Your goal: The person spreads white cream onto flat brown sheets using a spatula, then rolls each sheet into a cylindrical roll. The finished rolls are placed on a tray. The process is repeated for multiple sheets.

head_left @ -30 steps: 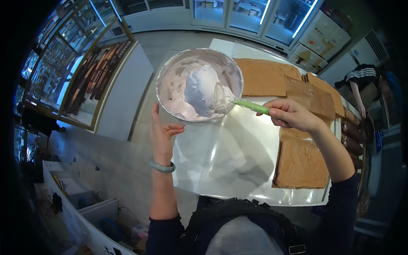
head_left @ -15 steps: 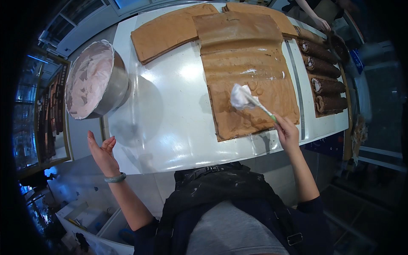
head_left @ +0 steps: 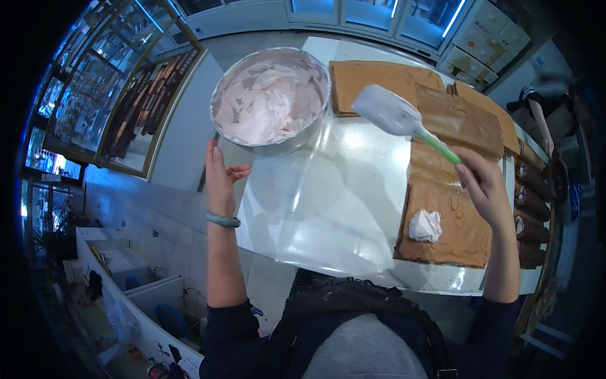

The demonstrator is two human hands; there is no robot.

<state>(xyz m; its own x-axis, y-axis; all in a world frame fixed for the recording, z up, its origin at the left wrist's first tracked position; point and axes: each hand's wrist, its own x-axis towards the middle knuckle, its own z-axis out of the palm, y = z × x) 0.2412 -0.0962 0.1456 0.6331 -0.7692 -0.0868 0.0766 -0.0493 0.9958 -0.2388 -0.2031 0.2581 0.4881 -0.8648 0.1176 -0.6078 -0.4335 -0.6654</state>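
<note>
My right hand [head_left: 485, 183] grips the green handle of a spatula [head_left: 394, 114], raised over the table, its white blade smeared with cream. Below it, a dollop of pale pink cream [head_left: 425, 226] sits on the near part of a brown sponge cake sheet [head_left: 451, 243]. Beside the table's left edge, my left hand [head_left: 222, 179] is held up with its fingers apart, holding nothing. Just beyond that hand is a large metal bowl [head_left: 297, 144] of whipped pink cream [head_left: 271, 104]. Brown paper [head_left: 456, 120] covers the far part of the cake sheet.
More sponge sheets [head_left: 379, 76] are stacked along the far side of the white table [head_left: 334, 189]. Dark cake rolls [head_left: 533, 205] lie in a row at the right, where another person's hand [head_left: 548, 146] reaches in. A glass display case [head_left: 142, 95] stands at the left.
The view has swung left. The spatula has lifted off the cake sheet and moved toward the bowl, leaving the cream dollop behind. My left hand remains empty near the bowl.
</note>
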